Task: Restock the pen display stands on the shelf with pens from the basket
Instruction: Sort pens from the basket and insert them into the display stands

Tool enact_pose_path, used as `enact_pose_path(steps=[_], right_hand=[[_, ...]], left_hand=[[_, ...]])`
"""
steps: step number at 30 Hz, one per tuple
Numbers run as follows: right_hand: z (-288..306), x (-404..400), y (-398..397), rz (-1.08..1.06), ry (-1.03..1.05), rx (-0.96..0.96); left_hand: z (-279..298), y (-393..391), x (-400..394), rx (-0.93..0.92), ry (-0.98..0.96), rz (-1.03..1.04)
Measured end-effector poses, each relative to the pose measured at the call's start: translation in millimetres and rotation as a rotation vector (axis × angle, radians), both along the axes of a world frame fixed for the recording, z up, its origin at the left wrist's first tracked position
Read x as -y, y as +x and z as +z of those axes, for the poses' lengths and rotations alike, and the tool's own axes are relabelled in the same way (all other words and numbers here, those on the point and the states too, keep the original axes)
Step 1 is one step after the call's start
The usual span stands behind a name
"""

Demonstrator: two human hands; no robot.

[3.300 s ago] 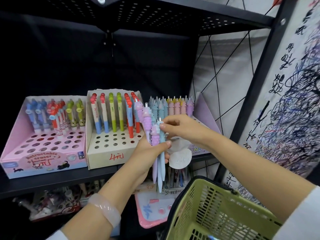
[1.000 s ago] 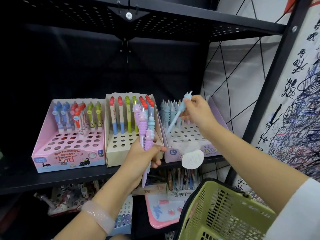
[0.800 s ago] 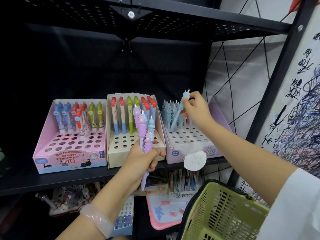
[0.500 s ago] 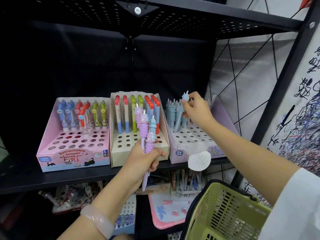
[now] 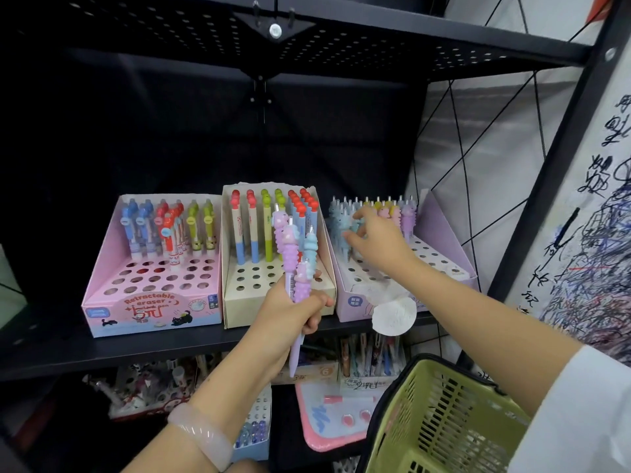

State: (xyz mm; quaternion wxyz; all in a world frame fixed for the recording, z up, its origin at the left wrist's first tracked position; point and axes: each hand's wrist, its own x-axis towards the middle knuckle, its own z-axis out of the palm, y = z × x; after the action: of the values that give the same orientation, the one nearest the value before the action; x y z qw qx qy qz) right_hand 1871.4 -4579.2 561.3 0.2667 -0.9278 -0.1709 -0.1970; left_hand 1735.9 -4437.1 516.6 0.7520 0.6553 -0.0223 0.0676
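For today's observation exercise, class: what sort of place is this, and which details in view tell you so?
Most likely a stationery shop. Cardboard pen display stands with handwritten prices stand in a row on a black metal shelf, a green shopping basket sits below, and the wall panel at right is covered in pen-test scribbles.

Three holed display stands are sitting side by side on the black shelf (image 5: 102,349): a pink stand (image 5: 150,302), a cream stand (image 5: 246,305) and a lilac stand (image 5: 440,254), each holding upright pens along the back rows. A bunch of pastel pens (image 5: 295,261) is standing in front of the cream one. The green basket (image 5: 440,421) is hanging low right.
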Motion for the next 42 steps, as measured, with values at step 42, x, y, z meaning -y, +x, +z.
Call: enact_pose_path(steps=[42], right_hand=[[-5,16,9,0.009,0.023,-0.216]], left_hand=[[-11,9,-8,-0.07,-0.025,0.003]])
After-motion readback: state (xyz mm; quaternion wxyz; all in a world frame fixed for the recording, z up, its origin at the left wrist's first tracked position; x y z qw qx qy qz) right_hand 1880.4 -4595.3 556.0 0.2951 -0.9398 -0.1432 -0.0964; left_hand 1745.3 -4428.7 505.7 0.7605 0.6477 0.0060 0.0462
